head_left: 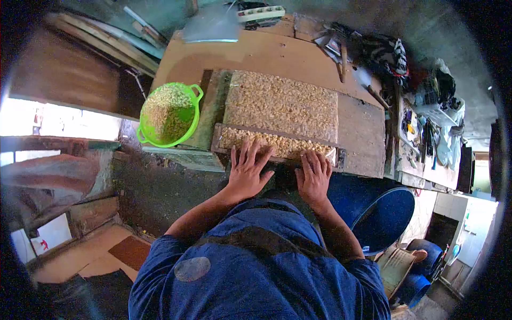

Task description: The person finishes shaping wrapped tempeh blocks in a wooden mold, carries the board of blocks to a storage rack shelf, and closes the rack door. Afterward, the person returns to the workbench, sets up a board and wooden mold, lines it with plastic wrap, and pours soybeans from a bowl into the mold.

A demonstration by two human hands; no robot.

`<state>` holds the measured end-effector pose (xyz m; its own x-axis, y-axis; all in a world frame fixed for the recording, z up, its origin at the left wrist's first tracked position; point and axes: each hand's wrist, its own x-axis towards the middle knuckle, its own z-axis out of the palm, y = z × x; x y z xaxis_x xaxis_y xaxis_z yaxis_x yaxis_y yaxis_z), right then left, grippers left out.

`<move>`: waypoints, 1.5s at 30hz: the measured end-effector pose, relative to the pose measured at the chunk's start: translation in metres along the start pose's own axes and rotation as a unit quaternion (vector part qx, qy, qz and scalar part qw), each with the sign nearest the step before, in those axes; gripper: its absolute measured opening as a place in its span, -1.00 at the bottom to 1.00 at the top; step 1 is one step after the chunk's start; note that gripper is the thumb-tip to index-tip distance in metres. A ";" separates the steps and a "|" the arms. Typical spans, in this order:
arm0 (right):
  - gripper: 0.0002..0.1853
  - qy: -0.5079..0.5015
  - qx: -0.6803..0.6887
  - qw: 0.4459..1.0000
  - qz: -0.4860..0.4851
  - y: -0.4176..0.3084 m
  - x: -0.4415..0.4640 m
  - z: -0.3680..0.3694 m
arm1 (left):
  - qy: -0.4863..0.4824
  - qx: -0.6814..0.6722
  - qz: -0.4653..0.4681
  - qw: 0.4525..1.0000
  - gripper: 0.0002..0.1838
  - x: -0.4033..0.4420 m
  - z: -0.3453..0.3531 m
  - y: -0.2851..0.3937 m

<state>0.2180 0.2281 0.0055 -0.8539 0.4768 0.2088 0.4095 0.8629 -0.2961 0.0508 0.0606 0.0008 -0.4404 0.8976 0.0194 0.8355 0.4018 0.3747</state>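
Observation:
Both my hands lie palm down at the near edge of a wooden frame (216, 140) on the bench. My left hand (247, 173) has its fingers spread, their tips on a narrow strip of pale, nut-like pieces (285, 144) inside the frame. Farther right, my right hand (313, 178) rests its outstretched fingers on the same strip. Neither hand grips anything. Just beyond the strip lies a wide, flat slab of similar pale pieces (282, 104), with what looks like clear plastic at its edges. Left of the frame, a bright green two-handled basin (196, 114) holds loose pale pieces.
The wooden bench (362, 136) carries the frame. A clear sheet (210, 25) and a power strip (261, 13) lie at the back. Tools and a crate (437, 113) crowd the right. A large blue barrel (386, 221) stands below the bench on my right.

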 end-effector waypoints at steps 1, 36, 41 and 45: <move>-0.47 -0.001 0.003 1.000 -0.007 -0.001 0.002 0.000 | 0.001 0.001 -0.015 1.000 -0.23 0.001 -0.002 -0.002; -0.50 -0.124 0.067 0.990 -0.028 -0.116 0.140 0.052 | 0.019 -0.024 -0.111 0.993 -0.20 -0.018 -0.033 -0.059; -0.50 -0.008 -0.009 0.998 -0.065 -0.112 0.143 0.055 | 0.030 -0.030 -0.105 0.994 -0.19 -0.014 -0.033 -0.062; -0.47 -0.075 0.038 0.995 -0.044 -0.107 0.145 0.057 | 0.027 -0.008 -0.089 0.996 -0.18 -0.011 -0.029 -0.065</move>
<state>0.0320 0.1953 0.0143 -0.9264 0.3640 0.0965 0.3098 0.8824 -0.3541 -0.0085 0.0196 0.0029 -0.5979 0.8016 0.0013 0.7382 0.5500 0.3905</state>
